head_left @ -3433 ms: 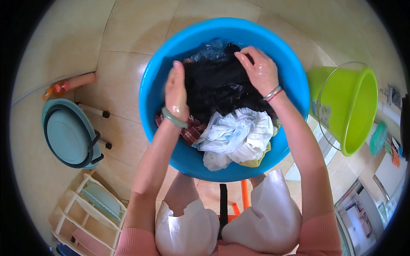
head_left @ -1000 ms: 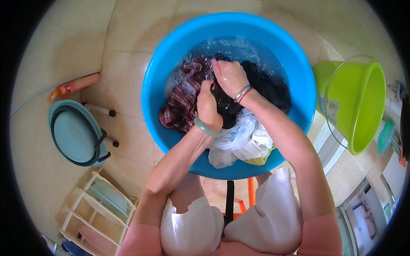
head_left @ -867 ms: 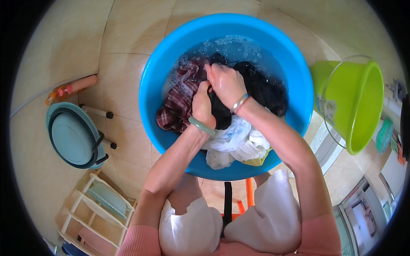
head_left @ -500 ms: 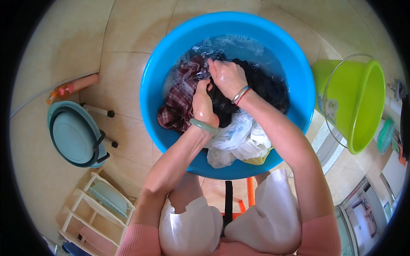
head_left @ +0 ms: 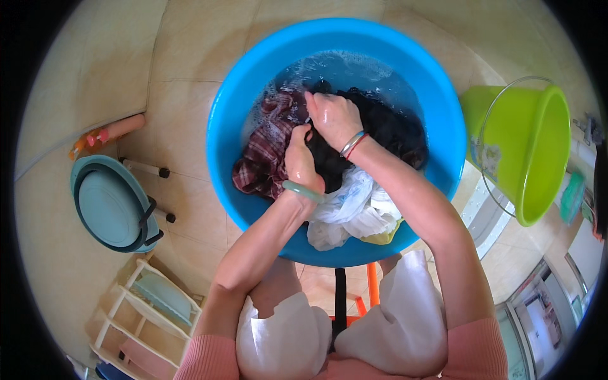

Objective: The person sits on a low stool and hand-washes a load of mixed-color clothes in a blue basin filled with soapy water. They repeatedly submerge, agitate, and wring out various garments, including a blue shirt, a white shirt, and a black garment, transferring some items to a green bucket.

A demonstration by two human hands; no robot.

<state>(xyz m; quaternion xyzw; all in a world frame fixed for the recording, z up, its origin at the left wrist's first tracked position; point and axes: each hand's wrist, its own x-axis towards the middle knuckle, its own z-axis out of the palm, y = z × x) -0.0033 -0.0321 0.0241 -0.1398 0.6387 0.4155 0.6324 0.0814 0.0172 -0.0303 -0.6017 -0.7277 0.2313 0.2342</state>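
Observation:
A large blue basin point(head_left: 443, 95) in front of me holds soapy water and wet laundry. Both my hands are over its middle, closed on a piece of black clothing point(head_left: 327, 158). My left hand point(head_left: 300, 157), with a green bangle at the wrist, grips the cloth from the near side. Slightly farther off and to the right, my right hand point(head_left: 334, 119) is closed with knuckles up; its fingertips are hidden. Maroon plaid cloth point(head_left: 258, 157) bunches to the left of them. White cloth point(head_left: 345, 206) lies at the basin's near side, with a yellow bit point(head_left: 384, 235) below it.
A lime green bucket point(head_left: 516, 139) with a wire handle stands right of the basin. At left are folded grey-blue basins point(head_left: 109, 206), pinkish bottles point(head_left: 120, 128) by the wall and a cream shelf rack point(head_left: 136, 297). Orange legs point(head_left: 372, 285) show between my knees.
My right hand has shifted very slightly left and down, still closed on the black clothing. The left hand stays nearly in place. The laundry looks almost the same.

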